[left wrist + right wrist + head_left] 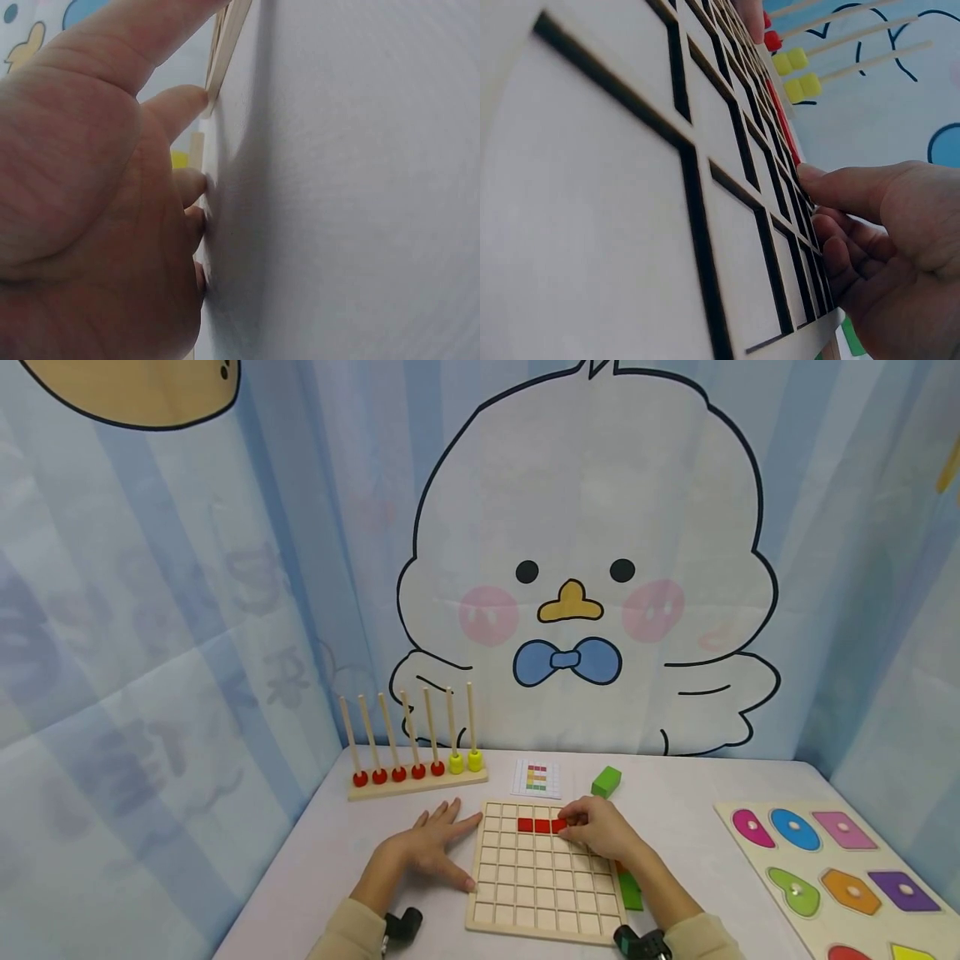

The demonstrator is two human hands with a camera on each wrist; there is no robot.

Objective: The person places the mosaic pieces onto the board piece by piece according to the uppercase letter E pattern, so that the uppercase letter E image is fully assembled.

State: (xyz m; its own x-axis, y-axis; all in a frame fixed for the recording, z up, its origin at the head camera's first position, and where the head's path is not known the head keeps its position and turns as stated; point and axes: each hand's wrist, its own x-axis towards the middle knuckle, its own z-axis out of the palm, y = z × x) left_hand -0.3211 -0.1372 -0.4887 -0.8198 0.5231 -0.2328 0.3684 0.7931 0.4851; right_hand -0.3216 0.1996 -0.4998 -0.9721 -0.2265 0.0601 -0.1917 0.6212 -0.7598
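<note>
A wooden grid board [543, 877] with square cells lies on the table. Red square tiles [534, 825] form a short row near its far edge. My right hand [603, 828] pinches the rightmost red tile [557, 826] at that row; in the right wrist view the thumb tip meets the row's red end [794, 154], with the other fingers curled below it. My left hand [431, 843] is spread flat on the table, index fingertip and thumb at the board's left edge. From the left wrist, the palm [90, 225] hides most of the board.
Behind the board are a bead rack [420, 783] with red and yellow beads and a small pattern card [536, 778]. A green block [606, 782] stands at the back, another green piece [630, 891] beside the right forearm. A shape puzzle board [806, 852] lies at the right.
</note>
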